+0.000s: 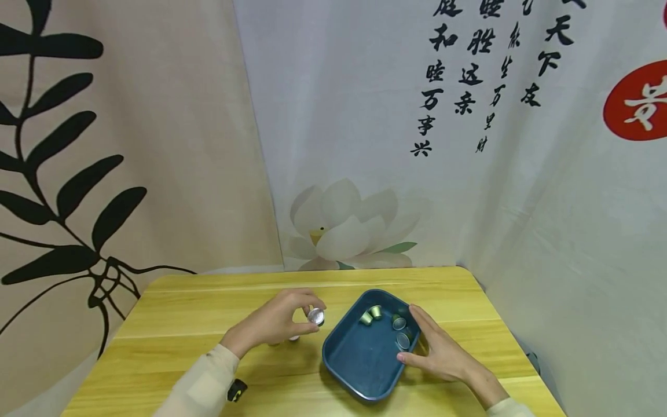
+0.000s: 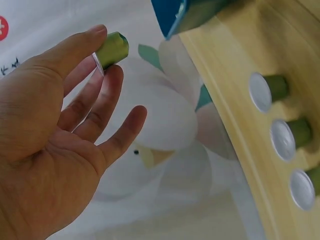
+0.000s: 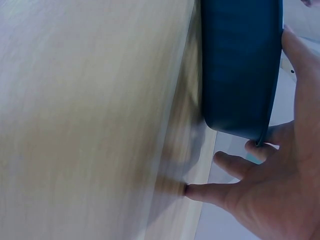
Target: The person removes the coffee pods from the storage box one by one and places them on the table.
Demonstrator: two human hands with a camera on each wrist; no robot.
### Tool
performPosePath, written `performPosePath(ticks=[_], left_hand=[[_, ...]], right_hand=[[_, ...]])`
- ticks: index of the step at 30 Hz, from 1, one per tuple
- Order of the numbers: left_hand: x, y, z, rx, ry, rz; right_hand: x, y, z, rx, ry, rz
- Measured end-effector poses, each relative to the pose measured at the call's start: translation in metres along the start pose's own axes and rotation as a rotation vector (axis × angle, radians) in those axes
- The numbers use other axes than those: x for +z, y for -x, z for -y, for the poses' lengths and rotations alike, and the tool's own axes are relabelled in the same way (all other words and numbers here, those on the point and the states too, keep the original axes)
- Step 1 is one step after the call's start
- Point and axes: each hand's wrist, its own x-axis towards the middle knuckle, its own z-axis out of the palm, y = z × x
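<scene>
My left hand (image 1: pixel 283 317) pinches a coffee capsule (image 1: pixel 315 316) between thumb and fingertips, its silver foil lid showing in the head view. The same green capsule (image 2: pixel 114 50) sits at the thumb tip in the left wrist view, with the little finger held away from it. My right hand (image 1: pixel 443 353) holds the right side of a dark blue tray (image 1: pixel 359 362), thumb over the rim and fingers round the far corner. In the right wrist view the little finger reaches down to the tabletop. Several green capsules (image 1: pixel 398 322) lie inside the tray, toward its far and right sides.
Three more capsules (image 2: pixel 282 140) stand in a row on the wooden table (image 1: pixel 208 313), lids facing the left wrist camera; in the head view the left hand mostly hides them. A printed cloth (image 1: pixel 344 145) hangs behind the table's far edge.
</scene>
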Motion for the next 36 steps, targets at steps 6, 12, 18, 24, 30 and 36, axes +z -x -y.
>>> performPosePath(ticks=[6, 12, 18, 24, 30, 36], left_hand=[[-0.009, 0.023, 0.014, -0.044, 0.046, -0.034], [-0.019, 0.047, 0.025, -0.083, 0.011, -0.086], [-0.028, 0.067, 0.035, -0.145, -0.032, -0.123], [-0.037, 0.082, 0.042, -0.149, -0.073, -0.157], [-0.039, 0.097, 0.055, -0.199, -0.108, -0.187], [-0.039, 0.108, 0.070, -0.274, -0.090, -0.182]], right_hand=[[0.000, 0.000, -0.001, 0.005, -0.002, 0.002], [0.000, 0.000, 0.000, 0.002, -0.006, 0.007], [0.000, 0.001, 0.002, -0.005, -0.010, 0.001], [-0.001, 0.001, 0.002, -0.007, -0.004, -0.001], [-0.001, 0.001, 0.001, -0.004, -0.007, 0.003], [-0.001, 0.001, 0.001, -0.002, -0.009, 0.004]])
